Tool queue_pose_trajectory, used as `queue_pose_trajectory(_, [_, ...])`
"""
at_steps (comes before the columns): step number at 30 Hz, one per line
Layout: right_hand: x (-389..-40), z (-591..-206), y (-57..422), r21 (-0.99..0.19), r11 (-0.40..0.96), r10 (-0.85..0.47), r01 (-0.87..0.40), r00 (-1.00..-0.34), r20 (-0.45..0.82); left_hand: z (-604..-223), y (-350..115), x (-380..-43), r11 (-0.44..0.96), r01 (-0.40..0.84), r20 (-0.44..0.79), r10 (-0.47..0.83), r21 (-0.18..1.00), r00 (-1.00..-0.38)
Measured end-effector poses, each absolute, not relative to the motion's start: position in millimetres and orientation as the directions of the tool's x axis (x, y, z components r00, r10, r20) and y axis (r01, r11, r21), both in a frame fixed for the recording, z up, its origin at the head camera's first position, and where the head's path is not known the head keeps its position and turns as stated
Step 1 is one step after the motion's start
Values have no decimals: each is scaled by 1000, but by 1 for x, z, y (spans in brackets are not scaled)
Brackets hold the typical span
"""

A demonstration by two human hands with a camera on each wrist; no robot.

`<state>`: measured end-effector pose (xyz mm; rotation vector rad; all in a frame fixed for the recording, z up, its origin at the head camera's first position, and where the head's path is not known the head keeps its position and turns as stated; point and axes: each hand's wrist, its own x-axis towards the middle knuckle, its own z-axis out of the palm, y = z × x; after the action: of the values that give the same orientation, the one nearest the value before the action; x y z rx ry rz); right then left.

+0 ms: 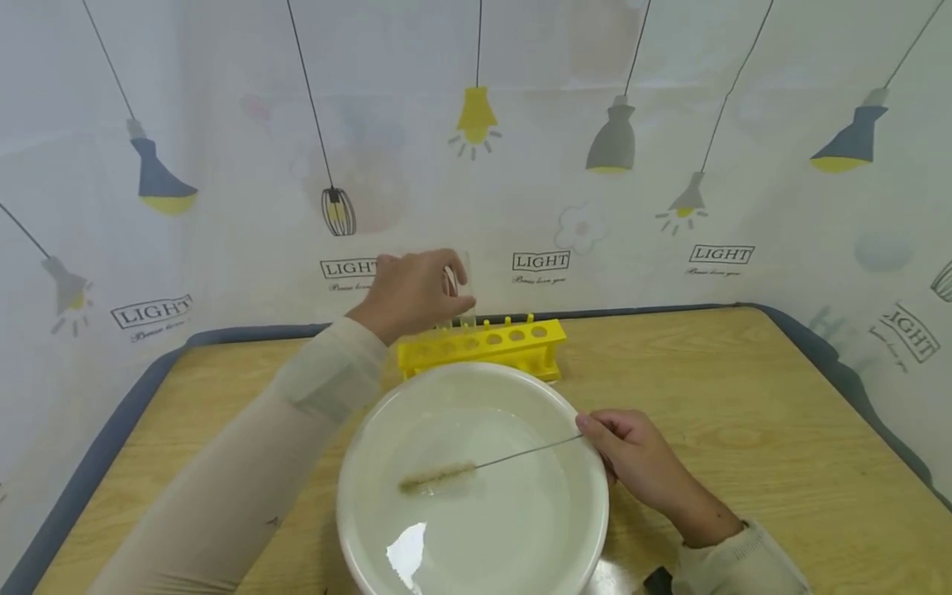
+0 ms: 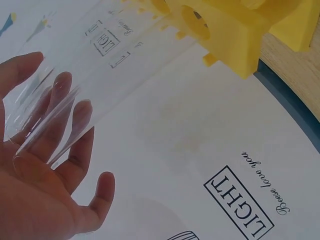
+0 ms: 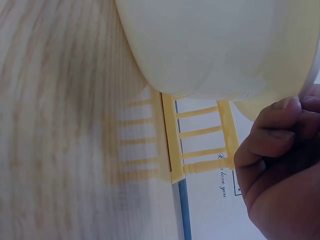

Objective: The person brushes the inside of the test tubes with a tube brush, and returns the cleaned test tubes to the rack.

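At the far side of the table, my left hand (image 1: 420,289) curls around a clear test tube (image 1: 468,285) above the yellow test tube rack (image 1: 524,337). In the left wrist view, my left hand (image 2: 55,150) shows its fingers through clear tubing (image 2: 100,95) that slants toward the rack (image 2: 225,30). How many tubes overlap there is hard to tell. My right hand (image 1: 643,454) pinches the wire handle of a test tube brush (image 1: 439,477) at the basin's right rim. The bristles lie at the water in the white basin (image 1: 595,496). In the right wrist view, the brush is hidden.
The basin stands in front of the rack on a wood-grain table (image 1: 706,388). A patterned white sheet (image 1: 416,173) hangs behind the table's dark edge. A small black object (image 1: 658,581) lies by the right sleeve.
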<state>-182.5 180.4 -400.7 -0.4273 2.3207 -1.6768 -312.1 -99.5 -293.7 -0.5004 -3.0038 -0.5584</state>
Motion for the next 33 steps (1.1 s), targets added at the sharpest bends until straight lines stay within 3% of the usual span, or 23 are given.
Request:
queue_pose_trajectory(14, [-177,-401,178,-953,296,-338,-63,-940,-43,-293,-94,-307,910,314,112,294,270,-949])
queue_pose_trajectory(22, [-176,-398,184,-943,327,-331,-60,-942,-55,-296,-91,-305,920,355,202,320,166,-926])
queue_pose_trajectory(27, [-176,-398,189,-942,326,-334,-77,-942,-38,-291,-93,-302,910,400,299,353,111,-887])
queue_pose_trajectory(33, [-174,-403,192,-925,371,-301,-79,-953,-40,-287,-111,-268,879,459,571,314,126,-758])
